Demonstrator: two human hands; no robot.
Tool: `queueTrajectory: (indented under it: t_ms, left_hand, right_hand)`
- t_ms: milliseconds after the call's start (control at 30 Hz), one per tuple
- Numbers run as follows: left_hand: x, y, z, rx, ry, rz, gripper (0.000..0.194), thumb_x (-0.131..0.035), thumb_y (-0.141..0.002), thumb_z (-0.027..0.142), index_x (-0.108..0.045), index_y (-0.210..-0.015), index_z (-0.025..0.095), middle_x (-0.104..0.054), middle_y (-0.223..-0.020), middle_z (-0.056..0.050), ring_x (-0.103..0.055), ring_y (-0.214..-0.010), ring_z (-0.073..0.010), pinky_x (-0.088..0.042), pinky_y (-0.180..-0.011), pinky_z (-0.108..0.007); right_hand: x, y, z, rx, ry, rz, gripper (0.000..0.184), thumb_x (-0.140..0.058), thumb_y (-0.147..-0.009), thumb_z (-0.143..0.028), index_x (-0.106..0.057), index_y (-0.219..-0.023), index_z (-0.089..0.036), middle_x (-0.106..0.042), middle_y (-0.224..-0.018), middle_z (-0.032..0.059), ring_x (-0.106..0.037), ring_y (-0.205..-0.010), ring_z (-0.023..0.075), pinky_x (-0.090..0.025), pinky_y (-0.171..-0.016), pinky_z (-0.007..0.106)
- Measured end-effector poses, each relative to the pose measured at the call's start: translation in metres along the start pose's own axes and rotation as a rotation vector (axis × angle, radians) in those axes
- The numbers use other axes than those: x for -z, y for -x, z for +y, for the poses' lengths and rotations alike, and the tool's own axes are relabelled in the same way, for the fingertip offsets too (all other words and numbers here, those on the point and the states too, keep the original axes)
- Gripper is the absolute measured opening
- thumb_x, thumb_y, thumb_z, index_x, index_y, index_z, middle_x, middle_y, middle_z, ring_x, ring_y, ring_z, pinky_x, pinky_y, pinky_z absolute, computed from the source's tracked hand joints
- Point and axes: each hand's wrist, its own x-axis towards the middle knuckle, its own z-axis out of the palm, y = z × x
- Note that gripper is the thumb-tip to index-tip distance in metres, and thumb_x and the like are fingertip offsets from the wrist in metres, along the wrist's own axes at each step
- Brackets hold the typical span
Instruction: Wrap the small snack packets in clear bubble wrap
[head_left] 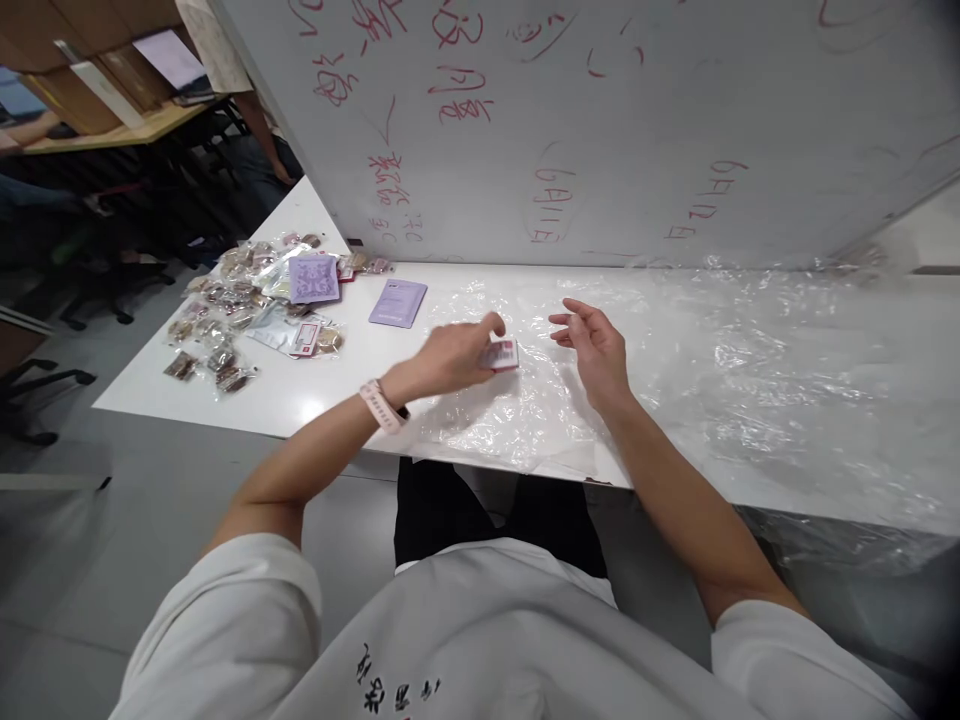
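Note:
My left hand (455,358), with a pale pink watch band at the wrist, grips a small white box with red markings (502,354). The box is over clear bubble wrap (517,425) spread on the white table (360,385). To the right, my right hand (596,350) is raised above the wrap, fingers apart and holding nothing. Just left of the wrap lies a flat lilac packet (398,303). A second lilac packet with a pattern (314,279) rests on a pile of small clear bags (232,300).
A whiteboard with red writing (495,130) stands along the table's back edge. More bubble wrap (787,400) covers the right side and hangs over the front edge. Behind at left, a person's arm (262,135) shows near a wooden desk (161,120) with cardboard boxes.

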Motion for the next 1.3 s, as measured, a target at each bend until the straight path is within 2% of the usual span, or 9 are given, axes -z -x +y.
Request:
queueTrajectory:
  t_ms: [100,267,400,500,700,867,1000,1133,1300]
  left_hand:
    - [-0.032,0.001,0.008,-0.077,-0.118,-0.020,0.034,-0.060,-0.095,0.038,-0.050,-0.120,0.018,-0.068,-0.101,-0.009,-0.062,-0.085,-0.0227,-0.041,-0.061,-0.030]
    - [-0.038,0.051,0.024,-0.241,-0.130,0.256,0.032,-0.058,-0.097,0.034,-0.049,-0.125,0.020,-0.063,-0.122,-0.011,-0.057,-0.112,-0.0267,-0.050,-0.085,-0.038]
    - [-0.059,0.093,0.039,-0.337,-0.257,0.257,0.026,-0.066,-0.092,0.028,-0.055,-0.115,0.020,-0.065,-0.119,-0.011,-0.060,-0.109,-0.0270,-0.049,-0.095,-0.044]
    - [-0.074,0.103,0.035,-0.321,-0.349,0.313,0.006,-0.058,-0.094,0.015,-0.059,-0.090,0.019,-0.069,-0.095,-0.005,-0.063,-0.091,-0.0211,-0.050,-0.090,-0.039]
    - [-0.035,0.082,0.015,-0.219,-0.304,0.523,0.021,-0.048,-0.103,0.025,-0.058,-0.085,0.020,-0.068,-0.076,-0.001,-0.060,-0.076,-0.0179,-0.047,-0.075,-0.032]
    - [-0.008,0.026,0.001,-0.018,-0.320,0.486,0.015,-0.050,-0.101,0.025,-0.061,-0.093,0.019,-0.070,-0.082,-0.006,-0.062,-0.079,-0.0226,-0.044,-0.078,-0.036]
    - [-0.017,-0.011,-0.012,0.134,-0.300,0.376,0.017,-0.047,-0.101,0.025,-0.062,-0.101,0.018,-0.071,-0.085,-0.010,-0.064,-0.086,-0.0275,-0.042,-0.080,-0.039]
    - [-0.041,-0.024,-0.029,0.145,-0.307,0.330,0.017,-0.045,-0.100,0.022,-0.062,-0.099,0.019,-0.070,-0.090,-0.011,-0.062,-0.096,-0.0284,-0.042,-0.092,-0.046]
    - [-0.059,-0.015,-0.028,0.057,-0.313,0.563,0.021,-0.048,-0.092,0.010,-0.059,-0.107,0.021,-0.063,-0.123,-0.011,-0.052,-0.121,-0.0298,-0.034,-0.106,-0.054]
  right_hand:
    - [0.001,0.000,0.002,-0.047,0.042,-0.058,0.040,-0.055,-0.095,-0.053,-0.065,-0.124,-0.027,-0.072,-0.114,0.0053,-0.068,-0.094,0.0176,-0.055,-0.093,0.041]
    - [-0.004,0.006,-0.001,0.025,0.212,-0.239,0.027,-0.058,-0.094,-0.043,-0.072,-0.109,-0.025,-0.073,-0.112,0.0053,-0.067,-0.100,0.0202,-0.054,-0.092,0.041]
    - [-0.004,0.011,-0.007,0.074,0.291,-0.413,0.027,-0.057,-0.095,-0.043,-0.073,-0.111,-0.029,-0.070,-0.118,0.0045,-0.063,-0.109,0.0225,-0.052,-0.095,0.043]
    - [-0.001,0.013,-0.009,0.084,0.333,-0.551,0.033,-0.055,-0.096,-0.049,-0.071,-0.120,-0.032,-0.068,-0.124,0.0040,-0.060,-0.118,0.0243,-0.048,-0.100,0.045]
    - [0.005,0.004,-0.005,-0.119,0.193,-0.674,0.055,-0.040,-0.097,-0.069,-0.071,-0.124,-0.032,-0.065,-0.134,0.0040,-0.057,-0.127,0.0264,-0.039,-0.113,0.049]
    - [0.018,-0.003,-0.010,-0.320,-0.107,-0.548,0.077,-0.024,-0.090,-0.083,-0.069,-0.125,-0.032,-0.067,-0.132,0.0051,-0.061,-0.124,0.0285,-0.043,-0.111,0.051]
    - [0.025,-0.006,-0.012,-0.278,-0.185,-0.467,0.075,-0.045,-0.085,-0.082,-0.060,-0.136,-0.029,-0.070,-0.124,0.0089,-0.066,-0.114,0.0275,-0.050,-0.104,0.049]
    - [0.015,-0.004,-0.002,-0.243,0.051,-0.355,0.067,-0.075,-0.079,-0.052,-0.057,-0.138,-0.026,-0.073,-0.098,0.0047,-0.069,-0.094,0.0224,-0.053,-0.092,0.041]
    - [-0.001,0.000,0.012,-0.099,0.401,-0.166,0.050,-0.061,-0.082,-0.031,-0.062,-0.131,-0.023,-0.063,-0.075,-0.0009,-0.059,-0.068,0.0164,-0.050,-0.076,0.036]
